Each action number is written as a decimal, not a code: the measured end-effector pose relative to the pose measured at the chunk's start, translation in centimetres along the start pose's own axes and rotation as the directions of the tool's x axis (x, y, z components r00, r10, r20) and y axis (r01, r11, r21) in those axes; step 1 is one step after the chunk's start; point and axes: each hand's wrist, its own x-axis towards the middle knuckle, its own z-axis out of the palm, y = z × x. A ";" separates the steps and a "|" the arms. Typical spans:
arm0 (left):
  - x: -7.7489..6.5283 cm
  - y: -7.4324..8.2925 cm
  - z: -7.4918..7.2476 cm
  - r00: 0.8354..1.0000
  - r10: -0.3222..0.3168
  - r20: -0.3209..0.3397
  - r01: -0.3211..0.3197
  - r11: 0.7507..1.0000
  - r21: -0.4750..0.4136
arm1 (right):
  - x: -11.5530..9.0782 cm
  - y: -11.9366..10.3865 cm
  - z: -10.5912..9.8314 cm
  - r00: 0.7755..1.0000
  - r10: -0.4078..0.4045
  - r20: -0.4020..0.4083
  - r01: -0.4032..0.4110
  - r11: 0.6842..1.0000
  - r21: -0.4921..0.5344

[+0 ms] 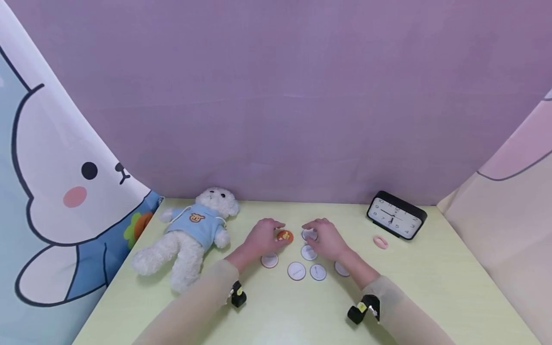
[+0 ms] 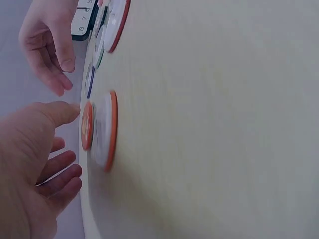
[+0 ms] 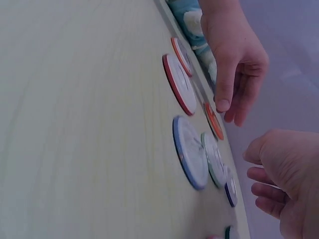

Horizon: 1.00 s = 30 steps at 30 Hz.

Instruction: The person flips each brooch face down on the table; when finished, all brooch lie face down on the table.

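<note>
My left hand (image 1: 260, 238) reaches over the table beside an orange round disc (image 1: 285, 236) with a yellow picture. Its thumb and fingers are apart in the left wrist view, and the disc (image 2: 87, 127) lies flat on the table. Opposite it, my right hand (image 1: 328, 240) hovers by a white round disc (image 1: 309, 234), partly hidden by the fingers. Relaxed, parted fingers show on this hand (image 3: 279, 174) in the right wrist view, with nothing seen between them. Closer to me lie several more white discs (image 1: 296, 271) with coloured rims; my right forearm partly covers one (image 1: 341, 269).
A white plush toy (image 1: 196, 230) in a blue top lies at the left. At the back right stands a black-framed clock (image 1: 396, 215), with a small pink ring (image 1: 381, 242) in front of it. A purple cloth (image 1: 276, 105) hangs behind the table (image 1: 431, 287).
</note>
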 end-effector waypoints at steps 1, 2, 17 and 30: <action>-0.3 -0.3 -0.1 1.000 -0.008 0.002 0.008 1.000 0.000 | 0.1 -0.3 0.1 1.000 0.000 0.010 0.000 1.000 0.007; -0.5 -0.5 -0.2 1.000 -0.012 0.001 0.012 1.000 -0.002 | 0.1 -0.6 0.2 1.000 -0.002 0.022 0.002 1.000 0.014; -1.4 -0.1 0.4 0.998 0.024 -0.049 -0.025 0.999 -0.024 | 1.3 -3.6 3.1 0.994 -0.002 0.107 0.012 0.996 -0.092; -1.2 0.6 0.6 0.982 0.014 -0.187 -0.042 0.989 -0.145 | 1.4 -3.2 1.3 1.000 0.025 -0.015 -0.025 0.999 -0.023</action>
